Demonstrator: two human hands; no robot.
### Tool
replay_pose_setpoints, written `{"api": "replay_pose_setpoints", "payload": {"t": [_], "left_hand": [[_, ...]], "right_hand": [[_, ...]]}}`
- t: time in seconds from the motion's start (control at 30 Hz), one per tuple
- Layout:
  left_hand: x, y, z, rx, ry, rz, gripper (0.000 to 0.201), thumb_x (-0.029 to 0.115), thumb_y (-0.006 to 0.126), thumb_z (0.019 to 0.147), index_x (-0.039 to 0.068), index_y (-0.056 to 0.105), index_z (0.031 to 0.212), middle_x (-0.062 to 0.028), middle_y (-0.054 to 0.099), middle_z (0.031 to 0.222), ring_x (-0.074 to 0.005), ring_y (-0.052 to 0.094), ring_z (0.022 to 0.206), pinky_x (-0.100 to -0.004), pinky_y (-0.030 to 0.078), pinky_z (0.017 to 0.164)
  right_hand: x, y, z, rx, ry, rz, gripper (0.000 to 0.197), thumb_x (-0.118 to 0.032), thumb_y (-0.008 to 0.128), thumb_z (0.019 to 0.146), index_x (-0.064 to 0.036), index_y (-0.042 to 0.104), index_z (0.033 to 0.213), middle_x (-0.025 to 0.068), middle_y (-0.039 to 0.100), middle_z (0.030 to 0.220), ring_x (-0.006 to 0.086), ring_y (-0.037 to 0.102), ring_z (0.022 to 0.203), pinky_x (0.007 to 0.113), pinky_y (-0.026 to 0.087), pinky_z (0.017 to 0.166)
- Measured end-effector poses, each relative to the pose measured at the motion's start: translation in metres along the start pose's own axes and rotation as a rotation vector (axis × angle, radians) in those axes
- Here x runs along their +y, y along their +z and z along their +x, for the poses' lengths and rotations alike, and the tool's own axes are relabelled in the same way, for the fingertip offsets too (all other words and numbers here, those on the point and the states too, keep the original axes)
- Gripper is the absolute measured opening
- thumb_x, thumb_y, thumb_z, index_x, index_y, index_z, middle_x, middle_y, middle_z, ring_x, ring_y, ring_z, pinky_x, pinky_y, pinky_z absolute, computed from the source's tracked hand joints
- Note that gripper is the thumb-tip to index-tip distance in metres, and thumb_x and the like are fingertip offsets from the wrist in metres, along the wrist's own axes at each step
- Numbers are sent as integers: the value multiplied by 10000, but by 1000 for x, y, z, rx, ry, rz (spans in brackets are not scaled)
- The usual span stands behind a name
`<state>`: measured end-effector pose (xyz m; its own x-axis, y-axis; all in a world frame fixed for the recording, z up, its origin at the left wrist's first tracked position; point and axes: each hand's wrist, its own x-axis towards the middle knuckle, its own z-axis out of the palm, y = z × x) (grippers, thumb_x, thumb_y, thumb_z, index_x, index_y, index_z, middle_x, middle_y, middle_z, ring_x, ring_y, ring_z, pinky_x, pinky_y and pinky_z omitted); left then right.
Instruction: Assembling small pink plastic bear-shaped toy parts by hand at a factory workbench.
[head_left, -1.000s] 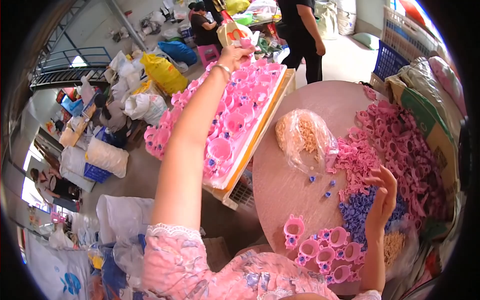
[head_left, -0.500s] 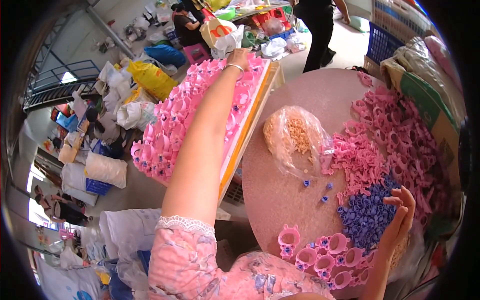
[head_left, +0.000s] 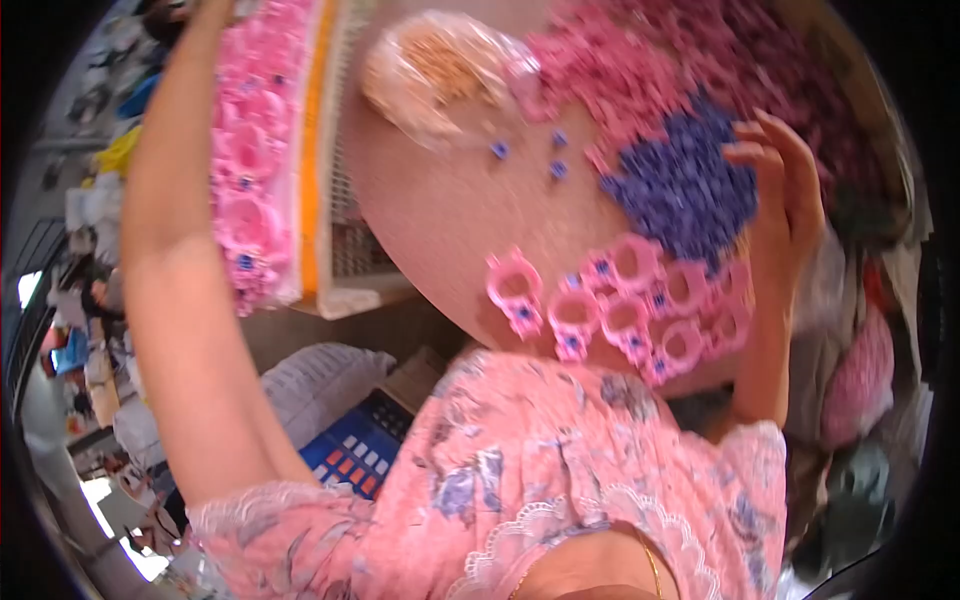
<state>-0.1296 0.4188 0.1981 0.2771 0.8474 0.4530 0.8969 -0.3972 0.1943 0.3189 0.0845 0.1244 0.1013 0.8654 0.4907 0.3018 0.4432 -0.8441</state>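
My left forearm stretches up along the left side over a tray of pink ring-shaped plastic pieces [head_left: 247,148] with small blue parts on them. The hand at its end is beyond the top edge of the picture. On the right, my right hand [head_left: 787,190] hovers by a heap of small blue plastic parts [head_left: 685,180], its fingers loosely bent and apart, holding nothing that I can see. Below the heap, several pink ring pieces with animal-like ears [head_left: 515,284] lie near the table's front edge, blue parts fitted on them.
A clear bag of small tan pieces [head_left: 440,70] rests on the round pinkish table [head_left: 430,210]. Pink plastic parts [head_left: 610,65] are heaped at the back right. Three loose blue parts [head_left: 558,169] lie mid-table. The tray sits on a crate [head_left: 345,200]; a white sack [head_left: 325,390] lies below.
The view has tipped downward, so the tray and table sit higher and more of my blouse shows. My left hand, earlier seen at the tray's far end, has left the picture.
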Motion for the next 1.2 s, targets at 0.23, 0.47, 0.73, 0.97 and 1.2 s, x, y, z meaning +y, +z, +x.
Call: {"api": "replay_pose_setpoints", "payload": {"t": [0.23,0.47,0.73,0.97,1.2], "left_hand": [[201,-134,-193,-77,-17,-195,107,112,690,796,24,683,857,-78,665,732,-168,628,644,-299,497,577],[261,13,-342,29,-77,-468,252,49,723,765,35,680,1014,-139,686,1008,-254,681,890,-328,547,757],[249,-44,-336,55,-32,-393,279,10,719,763,32,673,1038,-126,686,1020,-252,679,887,-313,549,765],[221,-88,-277,80,113,-156,220,7,657,776,16,644,996,-146,677,997,-279,678,837,-338,549,690],[76,-118,-136,260,-46,309,140,93,576,835,41,704,810,-200,656,759,-348,654,714,-427,523,690]], "right_hand": [[-38,1,-21,-182,41,-396,136,15,630,846,-30,660,970,75,677,930,146,638,875,263,486,808],[9,-29,-71,-124,22,-424,54,11,632,799,-17,630,846,96,639,776,252,624,747,442,449,936],[25,-41,-81,-55,277,-286,57,29,615,838,20,625,894,76,611,798,154,574,735,268,445,653],[52,-37,-73,-50,314,-228,67,50,579,877,43,607,937,79,609,830,140,569,754,245,476,675],[48,-29,-74,-65,320,-304,68,65,596,854,35,610,913,91,614,819,163,576,729,282,492,721]]}}
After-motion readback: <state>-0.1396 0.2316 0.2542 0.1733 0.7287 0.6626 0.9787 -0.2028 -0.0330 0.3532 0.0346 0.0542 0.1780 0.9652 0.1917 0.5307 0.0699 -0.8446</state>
